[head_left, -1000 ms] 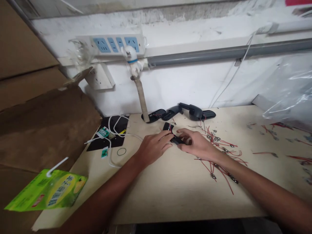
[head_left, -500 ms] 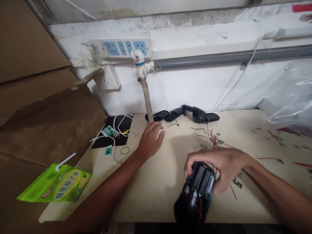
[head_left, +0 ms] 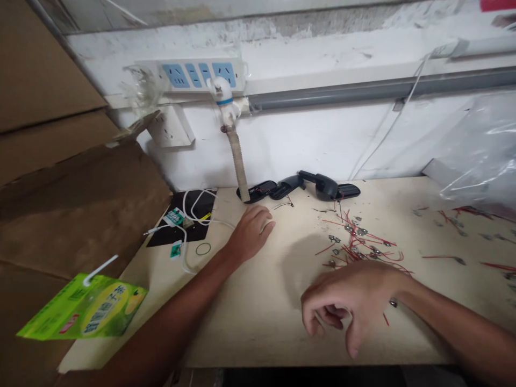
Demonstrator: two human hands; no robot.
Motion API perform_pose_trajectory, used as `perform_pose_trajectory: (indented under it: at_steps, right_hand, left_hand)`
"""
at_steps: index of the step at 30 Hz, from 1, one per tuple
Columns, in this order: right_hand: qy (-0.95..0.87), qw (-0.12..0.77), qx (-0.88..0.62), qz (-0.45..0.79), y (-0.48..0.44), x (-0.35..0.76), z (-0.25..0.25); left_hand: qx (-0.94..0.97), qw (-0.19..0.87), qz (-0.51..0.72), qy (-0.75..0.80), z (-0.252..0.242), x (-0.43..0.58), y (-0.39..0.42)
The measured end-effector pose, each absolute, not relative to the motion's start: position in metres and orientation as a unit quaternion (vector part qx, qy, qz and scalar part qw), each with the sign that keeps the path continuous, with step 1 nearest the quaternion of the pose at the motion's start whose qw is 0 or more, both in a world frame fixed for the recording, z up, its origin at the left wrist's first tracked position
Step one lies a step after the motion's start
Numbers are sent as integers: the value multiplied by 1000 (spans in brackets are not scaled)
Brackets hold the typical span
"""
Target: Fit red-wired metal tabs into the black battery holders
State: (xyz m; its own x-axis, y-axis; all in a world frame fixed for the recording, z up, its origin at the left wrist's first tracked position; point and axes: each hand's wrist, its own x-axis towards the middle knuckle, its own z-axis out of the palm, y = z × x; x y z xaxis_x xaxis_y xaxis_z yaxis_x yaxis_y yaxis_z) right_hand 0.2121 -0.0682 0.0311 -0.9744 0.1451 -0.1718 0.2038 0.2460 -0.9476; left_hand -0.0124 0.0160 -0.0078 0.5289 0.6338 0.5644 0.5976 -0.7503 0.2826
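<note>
My left hand (head_left: 252,232) rests on the table, palm down, with its fingers loosely stretched and thumb apart. Just beyond it lie black plastic housings (head_left: 285,186) in a row along the wall. My right hand (head_left: 350,301) hovers over the near part of the table, fingers curled downward and thumb apart, holding nothing. Behind and partly beneath it is a scattered heap of small metal contacts with red wires (head_left: 357,247). A loose metal contact (head_left: 393,302) lies by my right wrist.
A green drink carton (head_left: 86,312) with a straw stands at the left by cardboard boxes (head_left: 80,209). White cables (head_left: 185,226) and small green circuit boards (head_left: 174,216) lie on a black sheet. A hose (head_left: 237,161) hangs to the tabletop. Plastic film (head_left: 479,150) is at the right.
My right hand has let go of the black battery housing, which is now out of view. More of the wired contacts behind it shows. My left hand has stayed nearly still.
</note>
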Motion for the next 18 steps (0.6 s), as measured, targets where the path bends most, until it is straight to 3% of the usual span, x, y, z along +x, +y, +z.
perform_pose_trajectory:
  at_steps: [3,6,8,10,11,13,18]
  right_hand:
    - [777,-38,210,-593,-56,223,40]
    - [747,-229,375,-499,-39,240,44]
    - [695,-392,484,-358,-26,255,40]
    - [643,-475,578,-163,-13,271,32]
    - [643,-470,600,-70,-6,278,28]
    - [692,-415,590,3,7,288,18]
    - [680,-409,597,-119,30,287,5]
  left_hand:
    - [878,32,324,350,-7,-12,15]
    - [883,35,312,348,-7,-13,15]
    - [887,36,302,347,-6,-12,15]
    - [891,37,292,345,-6,-11,14]
    - [893,37,287,344,-6,-11,14]
    - [895,38,281,344,-5,-10,13]
    - [897,36,269,349,-3,-10,13]
